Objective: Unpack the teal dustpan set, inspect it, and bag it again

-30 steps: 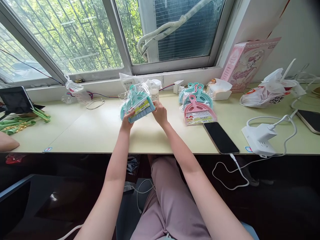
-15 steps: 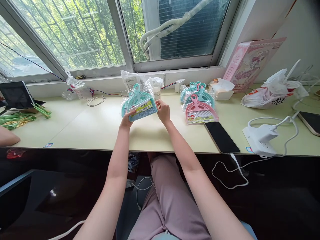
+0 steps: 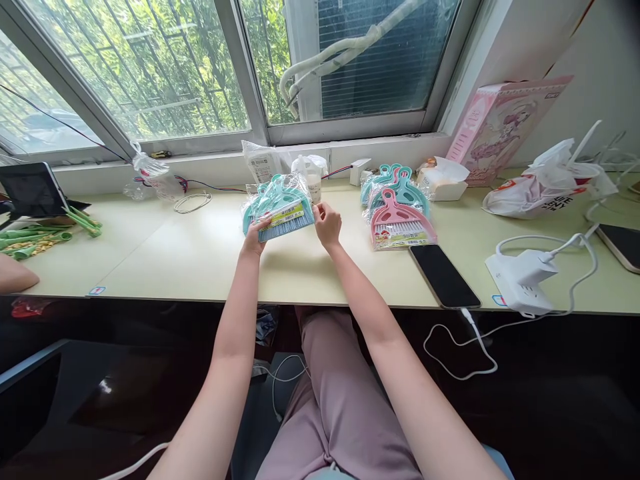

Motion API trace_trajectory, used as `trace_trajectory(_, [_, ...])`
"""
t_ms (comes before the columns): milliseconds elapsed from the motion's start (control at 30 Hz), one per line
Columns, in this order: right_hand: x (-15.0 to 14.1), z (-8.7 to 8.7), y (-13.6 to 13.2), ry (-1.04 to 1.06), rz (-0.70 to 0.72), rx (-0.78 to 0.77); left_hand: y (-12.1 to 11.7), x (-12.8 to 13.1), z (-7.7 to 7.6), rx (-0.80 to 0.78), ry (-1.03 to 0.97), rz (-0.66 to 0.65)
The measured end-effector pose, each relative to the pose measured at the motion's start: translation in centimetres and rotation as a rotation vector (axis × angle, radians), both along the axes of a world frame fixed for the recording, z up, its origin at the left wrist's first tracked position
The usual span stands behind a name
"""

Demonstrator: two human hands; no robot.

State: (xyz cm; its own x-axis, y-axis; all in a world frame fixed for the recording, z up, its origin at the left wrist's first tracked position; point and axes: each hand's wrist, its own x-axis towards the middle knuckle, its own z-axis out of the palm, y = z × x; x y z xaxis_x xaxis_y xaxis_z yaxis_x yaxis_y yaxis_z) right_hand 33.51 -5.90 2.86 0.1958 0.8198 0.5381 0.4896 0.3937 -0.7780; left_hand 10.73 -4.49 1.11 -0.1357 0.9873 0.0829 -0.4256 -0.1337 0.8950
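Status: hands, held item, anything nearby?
Left hand gripping teal plastic-wrapped dustpan-and-brush set. Right hand, fingers curled at its right edge. Pink plastic-wrapped set, black rectangular smartphone to the right.

Bare arms [image 3: 236, 320] stretched forward, left hand [image 3: 254, 241] gripping, thumb uppermost, right hand [image 3: 328, 225] pinching

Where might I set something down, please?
The widest bare desk lies between the green stems and the left hand, in front of the cable coil; a smaller patch between the forearms. The right is crowded with brush sets, phone, power strip and bag.
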Motion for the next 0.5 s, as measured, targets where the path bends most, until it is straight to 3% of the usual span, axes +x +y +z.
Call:
trace_trajectory(233, [0.5,-0.1,-0.2,-0.11,0.057,0.064,0.3,-0.2,0.0,0.07,0.01,0.091])
trace_trajectory(500, [1.1,-0.5,0.2,-0.152,0.09,0.065,-0.5,0.4,1.1,0.128,0.043,0.153])
